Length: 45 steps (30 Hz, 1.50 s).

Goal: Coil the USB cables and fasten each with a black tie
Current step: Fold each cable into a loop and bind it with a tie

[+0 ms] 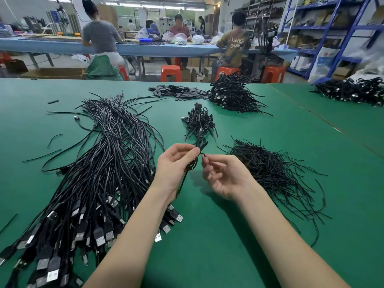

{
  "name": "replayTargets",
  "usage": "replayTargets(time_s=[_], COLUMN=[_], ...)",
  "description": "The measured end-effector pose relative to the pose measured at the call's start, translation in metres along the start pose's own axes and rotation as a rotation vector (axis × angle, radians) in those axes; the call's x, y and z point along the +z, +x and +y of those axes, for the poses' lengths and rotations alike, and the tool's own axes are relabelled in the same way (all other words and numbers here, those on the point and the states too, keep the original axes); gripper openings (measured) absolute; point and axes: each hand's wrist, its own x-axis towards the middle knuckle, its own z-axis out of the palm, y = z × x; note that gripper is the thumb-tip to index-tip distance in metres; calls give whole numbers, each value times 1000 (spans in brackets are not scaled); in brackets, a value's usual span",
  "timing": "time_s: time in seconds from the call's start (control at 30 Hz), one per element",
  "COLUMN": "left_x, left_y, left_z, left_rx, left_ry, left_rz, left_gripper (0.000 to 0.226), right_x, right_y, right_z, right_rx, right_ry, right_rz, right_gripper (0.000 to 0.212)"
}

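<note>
bare forearms, left hand (176, 163), right hand (225, 176), sleeveless.

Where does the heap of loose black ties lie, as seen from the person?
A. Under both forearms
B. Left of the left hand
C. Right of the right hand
C: the heap of ties lies on the green table just right of the right hand.

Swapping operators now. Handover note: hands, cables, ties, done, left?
Left hand: grips a coiled USB cable above the green table.
Right hand: fingers pinch the end of a black tie at the coil, not yet fastened.
Loose cables: big pile on the left.
Spare ties: pile on the right.
Done: small heap of tied coils ahead, larger heap beyond.
Left: finish this tie, then the loose pile.
</note>
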Motion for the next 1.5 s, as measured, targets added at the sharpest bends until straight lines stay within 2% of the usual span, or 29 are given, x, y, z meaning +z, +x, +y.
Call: replayTargets(time_s=[0.03,0.13,0.27,0.33,0.43,0.5,0.6,0.8,0.87,0.97,1.1,1.23,1.37,1.43,1.5], left_x=[0,0,0,1,-1,-4,-7,10,10,7,5,-1,-6,-8,-12], left_y=[0,0,2,4,17,34,71,150,169,182,186,176,138,110,80], left_z=[-1,-2,-7,-11,-19,-21,-21,-17,-18,-27,-20,-8,6,14,22], left_rx=[51,161,213,170,88,20,-20,46,35,-45,-58,-10,119,169,155], left_ry=[22,67,125,169,169,142,194,507,653,933,1109,1085,928,819,806], left_rz=[-18,-93,-103,-48,98,163,219,292,244,46,-109,-67,-23,-64,-195], left_gripper=[12,14,17,16,11,11,21,23,30,41,50,48,39,25,17], right_x=[-2,-9,-13,-10,-11,-15,-18,-21,-23,-25,-25,-25,-23,-23,-22], right_y=[0,0,3,7,16,20,22,25,26,27,28,27,25,24,23], right_z=[0,1,2,4,11,15,22,28,28,28,29,30,29,29,30], right_rx=[66,179,172,3,-395,-581,-690,-751,-758,-758,-760,-757,-757,-758,-762], right_ry=[108,289,316,114,-336,-494,-580,-798,-801,-776,-775,-780,-784,-790,-808], right_rz=[-65,-209,-217,-96,175,253,261,275,278,285,290,295,305,308,311], right_gripper=[2,7,9,5,12,10,10,16,16,17,17,16,16,15,15])
